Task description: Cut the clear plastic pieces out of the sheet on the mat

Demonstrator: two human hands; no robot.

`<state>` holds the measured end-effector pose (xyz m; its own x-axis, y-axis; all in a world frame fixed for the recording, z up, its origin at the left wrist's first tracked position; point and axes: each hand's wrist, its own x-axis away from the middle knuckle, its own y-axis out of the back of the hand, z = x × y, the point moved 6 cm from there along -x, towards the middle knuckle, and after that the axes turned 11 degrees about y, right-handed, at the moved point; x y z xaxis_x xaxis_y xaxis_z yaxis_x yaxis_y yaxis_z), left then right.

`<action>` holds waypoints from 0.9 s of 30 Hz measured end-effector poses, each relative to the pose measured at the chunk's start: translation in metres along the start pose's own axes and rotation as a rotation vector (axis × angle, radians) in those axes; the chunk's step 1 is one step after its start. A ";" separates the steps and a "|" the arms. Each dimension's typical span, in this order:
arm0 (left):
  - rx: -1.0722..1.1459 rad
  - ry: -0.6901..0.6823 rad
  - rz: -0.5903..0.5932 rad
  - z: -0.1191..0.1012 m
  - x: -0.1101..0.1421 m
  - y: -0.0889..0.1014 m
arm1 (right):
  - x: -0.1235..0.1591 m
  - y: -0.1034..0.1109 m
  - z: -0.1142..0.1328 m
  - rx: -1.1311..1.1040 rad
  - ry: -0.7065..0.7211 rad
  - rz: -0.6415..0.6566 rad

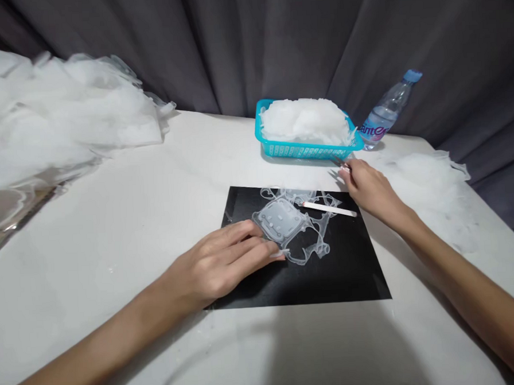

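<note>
On the black mat (262, 290) lies a translucent, square moulded sheet (279, 220) with small raised dots. Curly clear trimmings (318, 247) spread beside it. My left hand (234, 257) is at the sheet's near left edge, its fingertips closed on a whitish edge of it. A white pencil-like stick (331, 209) with a reddish tip rests across the scraps. My right hand (364, 187) is raised beyond the mat's far right corner, closed around a small dark metal tool (338, 162) whose thin tip points toward the basket. The tool's exact kind is not clear.
A turquoise basket (306, 151) full of white translucent pieces stands at the back, beside a water bottle (384, 114). A large heap of white sheets (71, 104) covers the far left. More clear scraps (429, 189) lie at the right. A grey curtain (275, 42) hangs behind.
</note>
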<state>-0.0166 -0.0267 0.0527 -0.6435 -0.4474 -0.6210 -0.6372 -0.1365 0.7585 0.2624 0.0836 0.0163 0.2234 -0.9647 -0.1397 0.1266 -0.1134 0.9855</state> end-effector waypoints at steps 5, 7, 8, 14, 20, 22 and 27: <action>0.046 0.070 -0.023 0.000 -0.003 0.003 | 0.004 -0.017 0.000 0.058 0.018 0.216; 0.077 0.095 -0.021 0.000 -0.005 0.005 | 0.005 -0.015 0.003 0.088 0.017 0.235; 0.097 0.109 -0.016 0.000 -0.006 0.005 | 0.005 -0.013 0.004 0.106 0.019 0.238; 0.167 0.220 0.018 0.009 0.000 0.003 | 0.007 -0.005 0.009 0.166 0.028 0.261; 0.171 0.312 0.041 0.014 0.004 -0.001 | 0.023 0.025 0.063 -0.274 0.328 -0.032; 0.180 0.299 0.018 0.013 0.002 0.001 | 0.035 0.029 0.095 -0.636 0.561 0.057; 0.212 0.320 0.036 0.017 0.002 -0.001 | 0.050 0.027 0.134 -0.983 0.716 0.136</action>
<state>-0.0241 -0.0128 0.0479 -0.5234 -0.7065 -0.4763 -0.7117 0.0552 0.7003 0.1480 0.0005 0.0490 0.7336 -0.5710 -0.3686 0.6678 0.5051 0.5467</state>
